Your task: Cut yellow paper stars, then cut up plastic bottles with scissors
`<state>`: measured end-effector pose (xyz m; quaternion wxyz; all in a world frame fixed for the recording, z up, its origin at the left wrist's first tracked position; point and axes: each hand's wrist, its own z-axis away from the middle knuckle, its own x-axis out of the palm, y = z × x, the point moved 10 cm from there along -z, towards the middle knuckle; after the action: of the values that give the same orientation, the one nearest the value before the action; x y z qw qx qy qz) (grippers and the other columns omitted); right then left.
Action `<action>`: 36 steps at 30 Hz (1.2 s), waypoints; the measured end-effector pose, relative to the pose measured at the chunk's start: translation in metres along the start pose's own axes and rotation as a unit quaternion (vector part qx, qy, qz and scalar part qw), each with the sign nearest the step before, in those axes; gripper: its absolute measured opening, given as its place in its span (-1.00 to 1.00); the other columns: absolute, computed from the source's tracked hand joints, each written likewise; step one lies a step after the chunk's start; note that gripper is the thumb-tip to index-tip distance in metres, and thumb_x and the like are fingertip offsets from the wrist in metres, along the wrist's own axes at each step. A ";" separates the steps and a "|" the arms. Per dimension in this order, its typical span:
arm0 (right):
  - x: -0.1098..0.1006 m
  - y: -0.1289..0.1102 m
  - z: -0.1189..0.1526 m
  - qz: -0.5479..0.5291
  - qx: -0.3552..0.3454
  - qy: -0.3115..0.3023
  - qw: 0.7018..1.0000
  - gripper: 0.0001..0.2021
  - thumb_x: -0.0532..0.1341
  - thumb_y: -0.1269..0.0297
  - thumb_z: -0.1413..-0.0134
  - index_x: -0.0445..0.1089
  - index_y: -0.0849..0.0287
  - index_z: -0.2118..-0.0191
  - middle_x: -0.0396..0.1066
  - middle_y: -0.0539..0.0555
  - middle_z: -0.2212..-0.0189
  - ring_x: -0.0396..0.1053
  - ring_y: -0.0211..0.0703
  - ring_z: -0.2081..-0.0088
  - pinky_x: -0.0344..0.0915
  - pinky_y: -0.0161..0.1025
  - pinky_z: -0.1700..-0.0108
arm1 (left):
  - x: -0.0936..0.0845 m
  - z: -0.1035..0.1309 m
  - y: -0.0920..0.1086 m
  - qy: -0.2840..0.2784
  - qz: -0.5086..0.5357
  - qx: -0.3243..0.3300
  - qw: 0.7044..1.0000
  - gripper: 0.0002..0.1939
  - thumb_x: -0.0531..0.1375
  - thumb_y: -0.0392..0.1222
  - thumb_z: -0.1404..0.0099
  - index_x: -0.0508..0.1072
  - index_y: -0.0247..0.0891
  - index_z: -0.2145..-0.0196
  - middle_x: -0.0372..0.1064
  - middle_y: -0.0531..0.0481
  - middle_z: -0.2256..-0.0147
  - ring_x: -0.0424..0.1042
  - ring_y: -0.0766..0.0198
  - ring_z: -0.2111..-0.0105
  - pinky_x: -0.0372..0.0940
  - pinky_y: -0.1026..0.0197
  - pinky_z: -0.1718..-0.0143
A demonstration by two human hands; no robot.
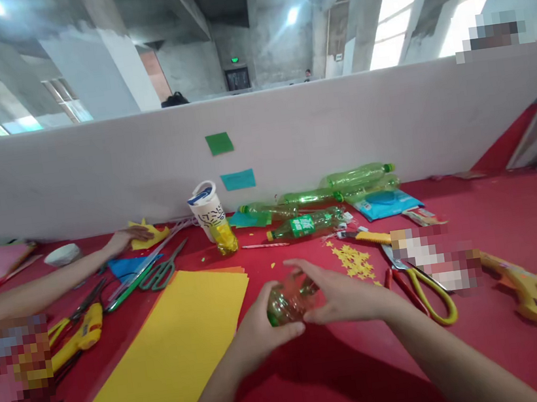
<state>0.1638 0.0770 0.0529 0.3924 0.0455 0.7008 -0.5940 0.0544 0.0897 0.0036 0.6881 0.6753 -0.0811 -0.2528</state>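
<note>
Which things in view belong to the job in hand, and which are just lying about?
In hand:
clear green plastic piece, between the left hand and right hand

Apparently lying about:
yellow paper
yellow stars
labelled bottle
white cup
rightmost glue gun

"What lies left of the rounded green plastic piece (pixel 281 306) between the person's left hand (pixel 260 327) and right hand (pixel 337 294)?"
"The flat yellow rectangular paper (pixel 169 346), on the red tabletop (pixel 492 211)."
"And right?"
"The metal scissors with red and yellow handles (pixel 414 282), then the yellow plastic glue gun (pixel 531 299) farther out."
"The small yellow stars (pixel 354 261)?"
"Left of the scissors, in front of the transparent green plastic bottles (pixel 310 198)."
"And those bottles?"
"Before the long white partition (pixel 97 177), right of the white cylindrical cup (pixel 210 215), with the flat blue packet (pixel 390 205) before their right end."
</note>
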 end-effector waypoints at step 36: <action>-0.032 0.072 -0.007 0.420 0.036 0.141 0.896 -0.87 0.19 0.40 -0.08 0.35 0.20 0.21 0.38 0.06 0.25 0.28 -0.14 0.17 0.23 -0.24 0.14 | -0.009 0.010 -0.030 0.201 0.231 -0.058 0.950 -0.69 0.29 0.00 0.03 0.42 -0.15 0.31 0.31 0.13 0.62 0.31 0.33 0.60 0.19 0.31 0.58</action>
<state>0.2205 0.1173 0.0146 0.5003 0.4329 0.6425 -0.3866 0.0352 0.0856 -0.0229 0.7677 0.6338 -0.0804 0.0498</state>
